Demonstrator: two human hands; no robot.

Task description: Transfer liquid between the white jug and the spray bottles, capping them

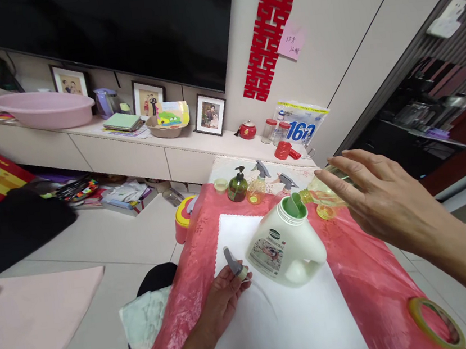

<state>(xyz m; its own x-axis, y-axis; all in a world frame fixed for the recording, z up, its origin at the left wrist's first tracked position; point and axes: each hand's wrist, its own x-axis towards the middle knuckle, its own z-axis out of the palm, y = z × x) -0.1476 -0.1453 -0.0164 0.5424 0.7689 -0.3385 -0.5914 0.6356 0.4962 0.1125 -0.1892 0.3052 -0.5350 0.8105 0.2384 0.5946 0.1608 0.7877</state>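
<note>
A white detergent jug (297,246) with a printed label stands upright on the white mat, its cap off and a green spout (293,205) showing in its mouth. My right hand (392,194) holds a clear bottle (326,192) tipped on its side, the neck at the jug's mouth; the hand covers much of the bottle. Left of the jug, my left hand (227,295) grips a grey trigger spray head (234,264), from which a thin clear tube hangs down over the mat.
Behind the jug stand a green pump bottle (238,186), an orange-tinted spray bottle (256,187) and another grey spray head (287,181). A tape roll (436,322) lies at the right edge of the red-covered table (369,282). A low cabinet (128,153) runs along the wall.
</note>
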